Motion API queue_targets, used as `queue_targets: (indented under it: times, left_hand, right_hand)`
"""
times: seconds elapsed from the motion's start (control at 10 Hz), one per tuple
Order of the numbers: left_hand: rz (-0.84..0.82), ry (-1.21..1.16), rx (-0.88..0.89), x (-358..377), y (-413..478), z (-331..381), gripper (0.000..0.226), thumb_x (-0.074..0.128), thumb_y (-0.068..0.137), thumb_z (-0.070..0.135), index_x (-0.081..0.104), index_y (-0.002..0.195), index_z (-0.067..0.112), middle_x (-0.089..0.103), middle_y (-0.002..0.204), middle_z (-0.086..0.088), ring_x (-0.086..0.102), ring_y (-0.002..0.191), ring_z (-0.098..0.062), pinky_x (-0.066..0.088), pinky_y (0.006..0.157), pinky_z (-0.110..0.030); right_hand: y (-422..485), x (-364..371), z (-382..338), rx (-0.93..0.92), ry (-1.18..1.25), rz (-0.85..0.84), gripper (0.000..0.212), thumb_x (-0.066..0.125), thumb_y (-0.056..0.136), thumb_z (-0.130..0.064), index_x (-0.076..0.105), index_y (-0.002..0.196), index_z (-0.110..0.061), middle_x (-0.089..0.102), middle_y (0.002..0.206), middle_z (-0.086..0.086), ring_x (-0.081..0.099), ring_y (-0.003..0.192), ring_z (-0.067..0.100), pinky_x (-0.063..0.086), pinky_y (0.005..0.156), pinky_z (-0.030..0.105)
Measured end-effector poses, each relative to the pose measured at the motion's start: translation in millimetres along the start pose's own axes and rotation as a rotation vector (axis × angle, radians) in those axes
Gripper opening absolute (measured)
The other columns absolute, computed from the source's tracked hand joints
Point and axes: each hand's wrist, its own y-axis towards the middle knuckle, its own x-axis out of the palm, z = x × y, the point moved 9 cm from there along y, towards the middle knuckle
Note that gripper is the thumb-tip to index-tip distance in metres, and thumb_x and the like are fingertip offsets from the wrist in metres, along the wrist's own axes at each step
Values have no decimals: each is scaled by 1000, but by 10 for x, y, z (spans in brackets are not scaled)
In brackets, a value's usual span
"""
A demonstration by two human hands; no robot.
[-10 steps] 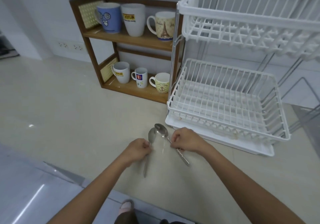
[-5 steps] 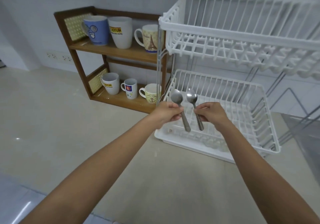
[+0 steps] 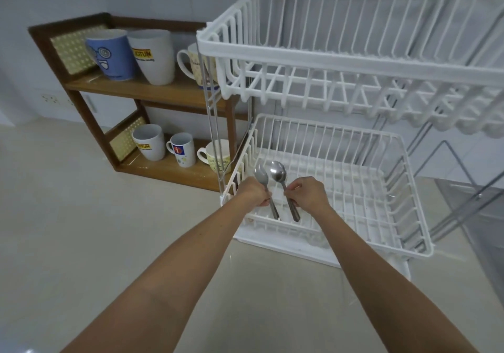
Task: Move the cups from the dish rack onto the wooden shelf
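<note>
Six cups in all, every one already on the wooden shelf (image 3: 152,94), up and to the left of the hands: three on the top board, a blue cup (image 3: 111,53), a tall white cup (image 3: 154,55) and a patterned cup (image 3: 195,63) half hidden behind the rack post; three on the bottom board, a white cup (image 3: 148,141), a small cup (image 3: 182,149) and a cream cup (image 3: 216,154). Glazed ceramic by the look: stiff, fairly heavy, slick, chippable; best taken by the handle or round the body. Dish rack (image 3: 341,60): two white tiers, no cups in either. Left hand (image 3: 255,193) closed on a spoon (image 3: 261,178); right hand (image 3: 306,193) pinching a second spoon (image 3: 278,172). Two spoons, bowls up, held over the lower tier's front-left corner.
</note>
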Motion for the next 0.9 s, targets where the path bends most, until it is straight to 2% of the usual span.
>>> queue_targets:
  times: [0.1,0.2,0.3,0.4,0.5,0.6,0.7,0.8,0.9]
  left_hand:
    - [1,8,-5,2,19,-2,25,62,86,-5,53,65,5,56,86,-13,60,71,-23,58,78,-35]
    - [26,81,-11,7,48,-11,17,65,86,0,58,71,2,60,78,-13,62,68,-24,57,82,-39]
    - [53,187,19,8,24,32,12,66,87,6,65,89,-5,67,88,-17,68,79,-27,57,83,-39]
    - [91,444,106,-38,-54,136,22,63,89,11,64,104,-5,69,103,-20,68,94,-30,57,84,-40]
    - [81,545,181,-58,-134,249,20,56,90,8,62,106,-2,67,109,-21,65,100,-33,55,85,-37]
    - [96,692,324,-126,-258,451,24,48,92,11,58,113,4,64,116,-17,59,107,-33,48,82,-35]
    - [92,716,394,-195,-350,526,25,47,92,12,55,116,6,63,117,-16,58,107,-32,47,82,-35]
    - [85,698,556,-312,-601,639,25,43,93,12,55,115,10,63,116,-15,59,105,-31,49,84,-37]
    - [81,669,666,-401,-761,687,25,44,94,13,56,116,11,64,115,-13,59,104,-30,50,84,-37]
  right_hand:
    - [8,21,-18,-30,-99,-2,7,74,80,-17,76,84,-12,73,88,5,67,82,21,54,76,29]
    - [-4,46,-50,-54,-225,0,11,70,84,-20,76,85,-12,74,88,6,68,83,22,52,72,27]
    - [-32,65,-110,-65,-318,-8,15,65,86,-19,75,84,-8,74,85,10,68,79,24,55,70,31]
    - [-84,91,-191,-57,-442,-31,15,59,89,-15,69,90,-3,69,83,13,67,73,27,55,63,32]
    - [-131,79,-232,-52,-511,-29,16,57,90,-15,66,97,-3,58,76,7,61,67,25,49,57,30]
    - [-248,16,-299,-19,-542,-9,21,54,91,-18,62,106,-5,59,91,9,55,71,23,45,59,29]
    - [-368,-21,-343,12,-537,1,21,53,91,-18,60,108,-8,61,104,11,54,74,23,45,60,30]
    - [-607,-81,-515,3,-545,76,17,52,91,-19,61,102,-9,63,105,10,54,74,21,42,60,30]
    - [-756,-113,-641,-23,-533,155,21,52,92,-20,61,108,-10,64,109,9,59,83,23,44,64,30]
